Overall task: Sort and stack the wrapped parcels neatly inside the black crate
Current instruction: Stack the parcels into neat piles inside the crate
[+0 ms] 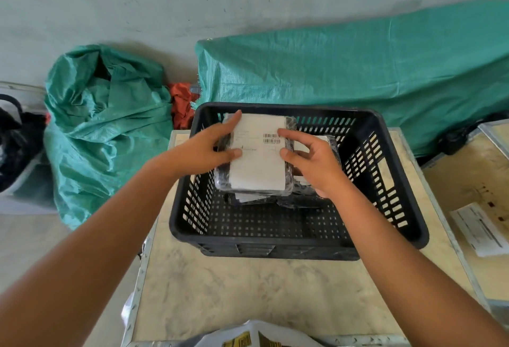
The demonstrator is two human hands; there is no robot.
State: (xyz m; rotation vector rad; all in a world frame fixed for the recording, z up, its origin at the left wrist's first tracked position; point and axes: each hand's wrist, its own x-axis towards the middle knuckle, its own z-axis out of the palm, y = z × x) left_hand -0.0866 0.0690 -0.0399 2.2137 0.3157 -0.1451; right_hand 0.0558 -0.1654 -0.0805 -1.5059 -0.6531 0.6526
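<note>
The flat parcel in black plastic wrap with a white barcoded label sits atop a low stack in the far left of the black perforated plastic crate on our marbled worktop. Our left hand and right hand clasp its sides. We judge sorting partly done: another wrapped parcel lies beside it, much crate floor bare
</note>
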